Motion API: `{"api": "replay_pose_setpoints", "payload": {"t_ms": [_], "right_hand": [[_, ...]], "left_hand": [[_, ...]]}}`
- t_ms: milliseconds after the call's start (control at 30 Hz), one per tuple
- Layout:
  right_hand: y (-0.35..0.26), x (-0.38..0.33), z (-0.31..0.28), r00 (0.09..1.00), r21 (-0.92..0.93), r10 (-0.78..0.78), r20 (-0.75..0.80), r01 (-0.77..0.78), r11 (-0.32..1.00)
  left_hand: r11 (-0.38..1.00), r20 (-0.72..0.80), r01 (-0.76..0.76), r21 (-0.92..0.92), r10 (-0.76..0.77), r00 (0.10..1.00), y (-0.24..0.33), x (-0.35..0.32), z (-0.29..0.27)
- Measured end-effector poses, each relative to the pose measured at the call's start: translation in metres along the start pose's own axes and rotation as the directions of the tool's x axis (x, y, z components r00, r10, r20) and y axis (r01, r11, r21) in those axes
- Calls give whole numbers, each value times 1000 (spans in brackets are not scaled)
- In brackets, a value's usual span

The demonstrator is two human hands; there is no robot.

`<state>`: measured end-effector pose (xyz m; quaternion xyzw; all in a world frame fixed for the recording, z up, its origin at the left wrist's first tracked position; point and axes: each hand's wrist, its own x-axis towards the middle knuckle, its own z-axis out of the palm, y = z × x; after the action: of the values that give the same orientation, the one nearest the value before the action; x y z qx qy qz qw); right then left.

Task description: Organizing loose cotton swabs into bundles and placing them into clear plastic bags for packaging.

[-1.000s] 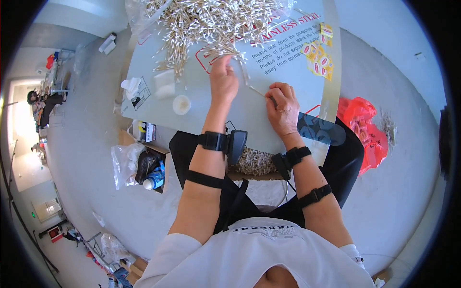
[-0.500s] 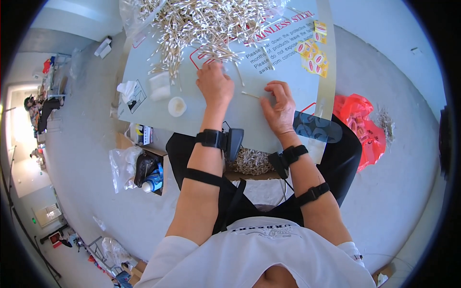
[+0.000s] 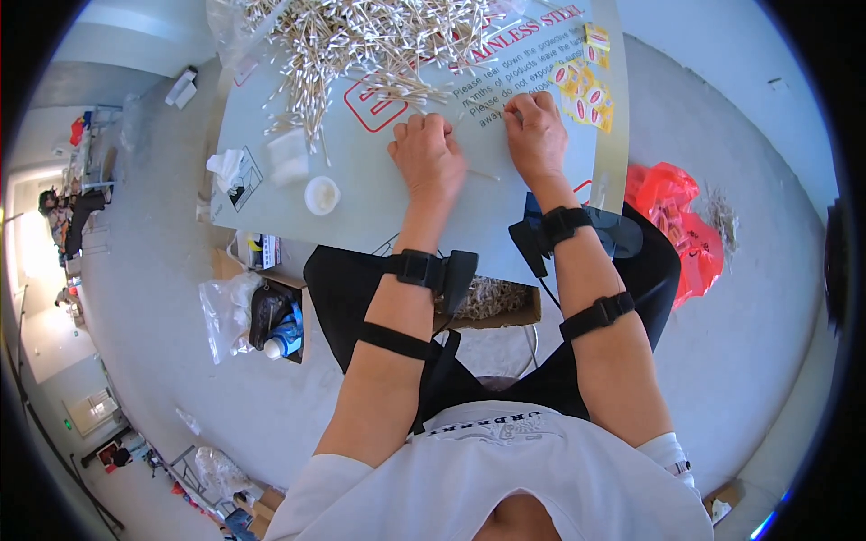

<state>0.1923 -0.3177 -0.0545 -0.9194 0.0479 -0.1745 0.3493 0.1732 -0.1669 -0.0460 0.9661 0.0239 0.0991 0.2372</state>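
Observation:
Loose cotton swabs [image 3: 361,41] with white tips lie in a big heap at the far side of the table. My left hand [image 3: 426,155] is just short of the heap, fingers curled down; whatever they hold is hidden under them. My right hand [image 3: 538,135] is to its right, over the printed lettering, with thumb and fingers pinched together at what looks like a thin cotton swab. A single cotton swab [image 3: 485,175] lies between the two hands. Small yellow stickers [image 3: 586,95] are just beyond my right hand.
A small white round tub [image 3: 322,196], a clear packet [image 3: 288,158] and a crumpled tissue [image 3: 225,166] are at the left. A dark translucent sheet [image 3: 618,233] overhangs the near right edge. Red plastic bags [image 3: 677,230] lie on the floor; a cardboard box [image 3: 496,311] holds more swabs.
My right hand has moved away from me and closed in a pinch near the stickers. My left hand has shifted right and slightly toward me, away from the heap.

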Motion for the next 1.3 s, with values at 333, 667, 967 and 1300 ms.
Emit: {"api": "replay_pose_setpoints", "payload": {"t_ms": [333,667,967,1300], "right_hand": [[9,-32,-14,989,106,-141,-53,146,984],[0,-43,-31,950,224,-266,165,226,948],[-1,-45,-34,915,188,-294,277,248,950],[2,-44,-35,923,190,-310,227,270,944]], "left_hand": [[970,-41,-155,-187,150,988,-24,-33,-16],[950,-43,-248,-190,244,969,-6,-36,-4],[991,-338,-126,35,130,932,-48,26,-10],[977,-133,-210,-25,205,970,-32,33,0]]}}
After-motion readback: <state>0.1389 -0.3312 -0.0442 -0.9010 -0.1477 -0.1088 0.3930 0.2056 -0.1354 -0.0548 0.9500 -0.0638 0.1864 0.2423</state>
